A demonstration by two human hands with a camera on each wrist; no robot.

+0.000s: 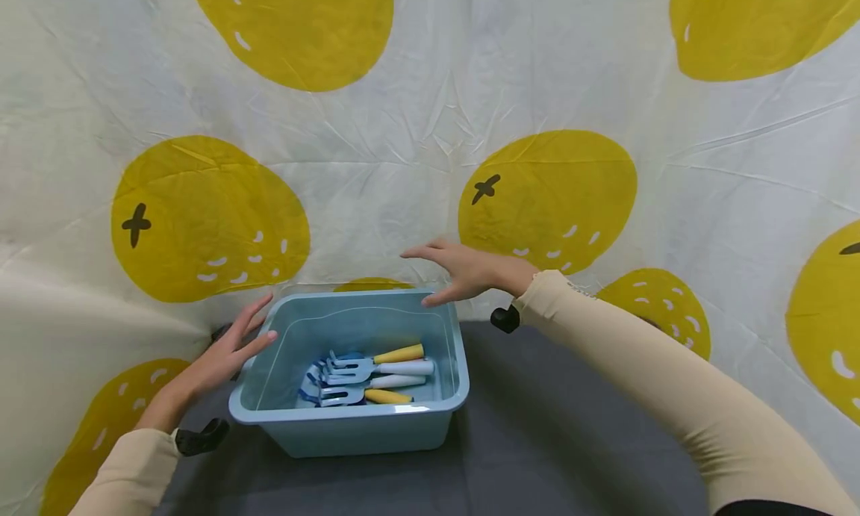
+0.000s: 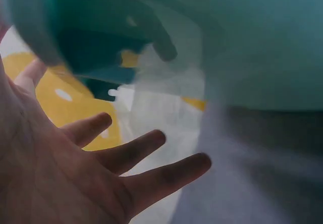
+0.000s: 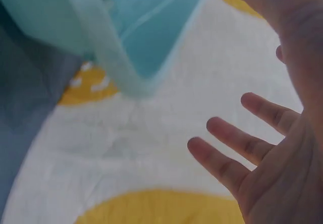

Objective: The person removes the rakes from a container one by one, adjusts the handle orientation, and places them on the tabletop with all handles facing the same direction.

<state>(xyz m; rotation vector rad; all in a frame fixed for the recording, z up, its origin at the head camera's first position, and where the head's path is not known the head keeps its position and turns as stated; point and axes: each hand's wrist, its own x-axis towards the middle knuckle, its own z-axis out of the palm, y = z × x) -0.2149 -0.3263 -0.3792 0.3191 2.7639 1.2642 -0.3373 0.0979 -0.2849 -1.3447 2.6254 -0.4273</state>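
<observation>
A light blue plastic basin [image 1: 349, 432] stands on the dark cloth, with several small hand forks [image 1: 349, 367] lying in it. Their tines are pale blue, and their handles are yellow or white. Something blue and white lies partly hidden beneath the tines. By the basin's left side is my left hand [image 1: 225, 355], its fingers spread; the left wrist view shows nothing in the palm. My right hand [image 1: 470, 269] hovers near the far right corner with fingers extended. A gap shows between its fingers and the basin rim [image 3: 139, 85] in the right wrist view.
Dark grey cloth [image 1: 537, 441] covers the surface under the basin and extends to its right. A white sheet printed with large yellow fruit [image 1: 547, 195] hangs right behind the basin and along the left side. Dark wrist cameras [image 1: 505, 319] are worn on both wrists.
</observation>
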